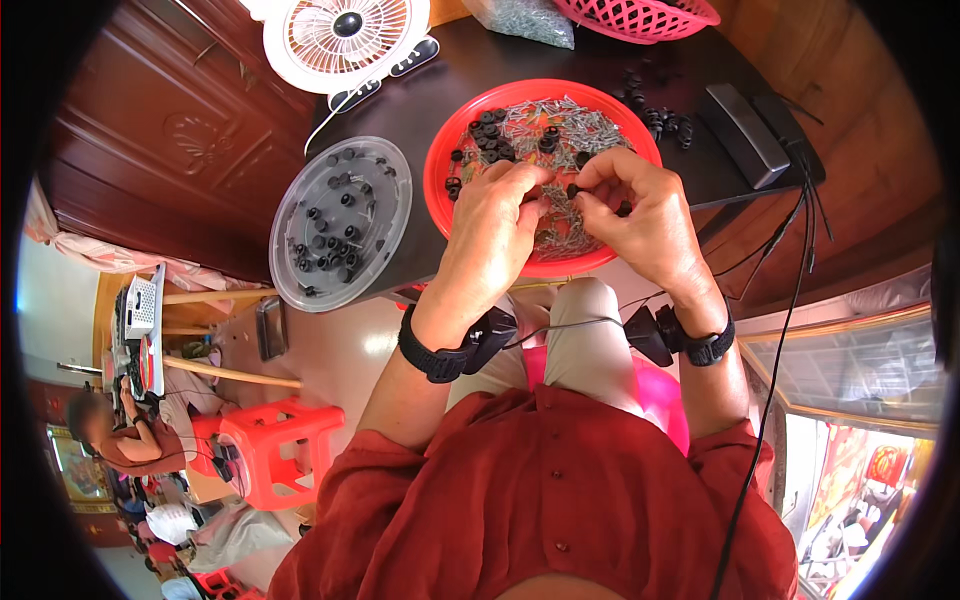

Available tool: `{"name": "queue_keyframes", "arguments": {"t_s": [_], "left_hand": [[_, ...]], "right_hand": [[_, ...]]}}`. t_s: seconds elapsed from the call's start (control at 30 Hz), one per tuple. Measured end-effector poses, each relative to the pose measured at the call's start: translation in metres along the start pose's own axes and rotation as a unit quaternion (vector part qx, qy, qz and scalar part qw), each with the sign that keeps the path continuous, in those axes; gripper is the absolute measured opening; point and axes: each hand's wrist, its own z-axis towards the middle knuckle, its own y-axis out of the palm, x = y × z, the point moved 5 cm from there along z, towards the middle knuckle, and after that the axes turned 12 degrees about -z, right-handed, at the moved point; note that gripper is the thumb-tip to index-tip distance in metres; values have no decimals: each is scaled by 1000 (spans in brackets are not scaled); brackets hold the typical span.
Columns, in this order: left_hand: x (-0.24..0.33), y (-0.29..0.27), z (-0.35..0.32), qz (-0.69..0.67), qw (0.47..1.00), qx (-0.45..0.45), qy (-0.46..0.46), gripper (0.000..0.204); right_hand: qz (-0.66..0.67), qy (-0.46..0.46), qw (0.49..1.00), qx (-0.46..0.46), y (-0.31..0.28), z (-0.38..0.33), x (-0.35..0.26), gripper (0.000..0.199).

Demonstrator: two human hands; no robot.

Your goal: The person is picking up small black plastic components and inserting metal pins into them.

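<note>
Both hands are over a round red tray [437, 165] that holds many thin silver screws [580, 128] and a cluster of small black round caps [490, 135]. My right hand [645, 215] pinches one small black cap between thumb and forefinger, and another dark piece shows by its curled fingers. Close beside it, my left hand [497, 225] has thumb and forefinger pressed together; what lies in them is too small to make out. To the left, a clear round plastic lid [385, 262] carries several black caps, some with screws through them.
A white fan [345, 40] stands at the table's back left. Behind the tray are a bag of screws [520, 20] and a pink basket [640, 22]. A dark box [745, 135] with cables sits right. Red stools [285, 450] and a seated person [130, 435] are at the left.
</note>
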Motion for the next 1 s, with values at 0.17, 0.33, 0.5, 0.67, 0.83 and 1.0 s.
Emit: {"name": "queue_keyframes", "arguments": {"t_s": [0.17,0.33,0.5,0.67,0.83,1.0], "left_hand": [[-10,-1,-3,-234,965,30,-110,18],[-6,-2,-6,-430,884,-10,-183,19],[-4,3,-10,-550,800,-1,-239,16],[-16,-9,-6,-390,905,35,-168,13],[-2,-26,0,59,994,80,-40,19],[-7,-19,5,64,996,-12,-60,15]], "right_hand": [[289,96,949,75,-8,-13,7,10],[461,121,878,51,-10,-30,16,15],[590,120,796,59,-1,-38,23,14],[620,122,772,70,-6,-42,24,14],[601,118,783,108,-21,-47,21,13],[520,137,832,135,-29,-49,15,15]]}}
